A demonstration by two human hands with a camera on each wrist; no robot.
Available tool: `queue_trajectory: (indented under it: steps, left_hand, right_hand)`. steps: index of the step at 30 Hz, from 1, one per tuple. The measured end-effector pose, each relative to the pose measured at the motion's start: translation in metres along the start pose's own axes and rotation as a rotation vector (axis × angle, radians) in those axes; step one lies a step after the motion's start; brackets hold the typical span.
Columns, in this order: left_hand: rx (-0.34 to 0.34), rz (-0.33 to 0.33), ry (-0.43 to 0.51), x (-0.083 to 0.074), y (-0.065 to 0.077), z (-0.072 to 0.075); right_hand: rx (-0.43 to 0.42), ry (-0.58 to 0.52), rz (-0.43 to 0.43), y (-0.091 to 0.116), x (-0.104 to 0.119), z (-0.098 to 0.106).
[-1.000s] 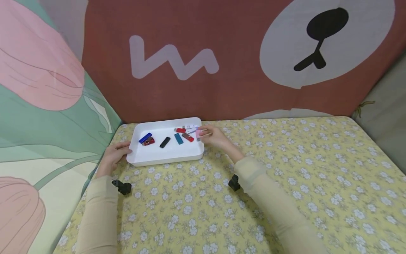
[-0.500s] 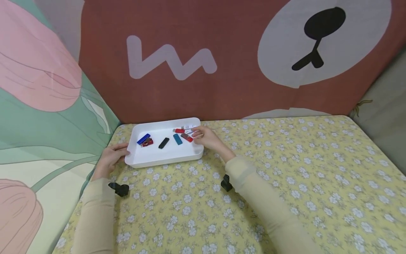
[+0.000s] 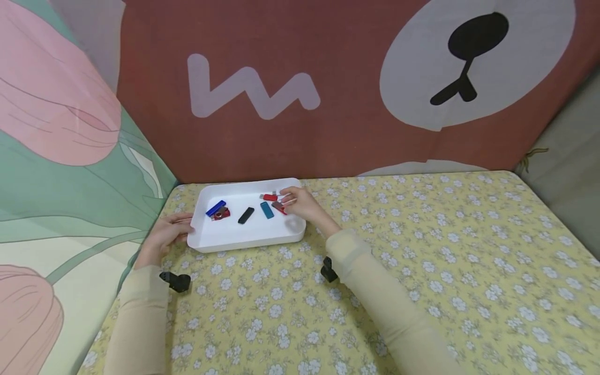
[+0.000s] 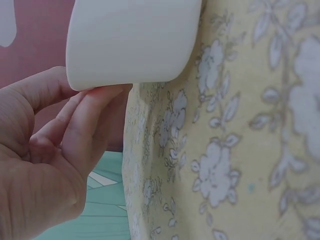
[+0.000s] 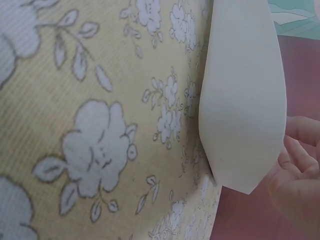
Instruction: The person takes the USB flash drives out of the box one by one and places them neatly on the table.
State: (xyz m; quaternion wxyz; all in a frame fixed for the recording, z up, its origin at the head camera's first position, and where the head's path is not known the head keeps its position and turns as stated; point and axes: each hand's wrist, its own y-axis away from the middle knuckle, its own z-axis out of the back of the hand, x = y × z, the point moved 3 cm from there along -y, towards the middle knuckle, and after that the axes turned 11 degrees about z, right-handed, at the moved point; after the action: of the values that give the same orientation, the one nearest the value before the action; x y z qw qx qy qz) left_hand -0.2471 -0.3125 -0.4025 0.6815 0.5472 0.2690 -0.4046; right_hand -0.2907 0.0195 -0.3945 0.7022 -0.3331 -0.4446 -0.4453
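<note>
A white tray (image 3: pixel 229 234) holds several USB flash drives. My left hand (image 3: pixel 164 233) grips its left end, the thumb at the rim and fingers against the outer wall (image 4: pixel 130 45) in the left wrist view. On the left side lie a blue drive (image 3: pixel 215 208) and a dark red swivel drive (image 3: pixel 222 214). A black drive (image 3: pixel 246 215) and a teal drive (image 3: pixel 266 210) lie nearer the middle. My right hand (image 3: pixel 304 204) reaches over the right end, fingers bent beside a red drive (image 3: pixel 269 197) and a red-and-brown drive (image 3: pixel 278 207); I cannot tell what its fingertips hold.
The tray stands on a table with a yellow floral cloth (image 3: pixel 281 323), at the far edge against a brown printed backdrop (image 3: pixel 351 114). A green and pink printed curtain (image 3: pixel 51 208) borders the left side. Black wrist cameras (image 3: pixel 176 282) sit at both cuffs.
The tray has shifted slightly right and toward me with its drives. My right hand has moved left over them; the pink drive and the white ones seen earlier are now hidden around it.
</note>
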Motion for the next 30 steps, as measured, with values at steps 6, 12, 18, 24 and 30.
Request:
queue_trajectory:
  steps: [6,12,18,24,30]
  left_hand:
    - [0.013,0.021,-0.027,0.000,0.003,-0.002]
    - [0.047,0.031,-0.036,-0.001,0.007,-0.007]
    - [0.062,0.031,-0.089,-0.003,0.006,-0.013]
    - [0.089,0.033,-0.117,-0.007,0.006,-0.019]
    - [0.109,0.010,-0.118,-0.010,0.009,-0.022]
  right_hand:
    - [-0.009,0.044,-0.006,0.001,-0.003,-0.001]
    - [-0.008,0.151,-0.025,0.001,-0.004,-0.002]
    - [-0.012,0.238,-0.045,0.002,-0.005,0.000]
    - [-0.018,0.279,-0.051,0.001,-0.010,0.004]
    - [-0.016,0.316,-0.076,0.000,-0.016,0.006]
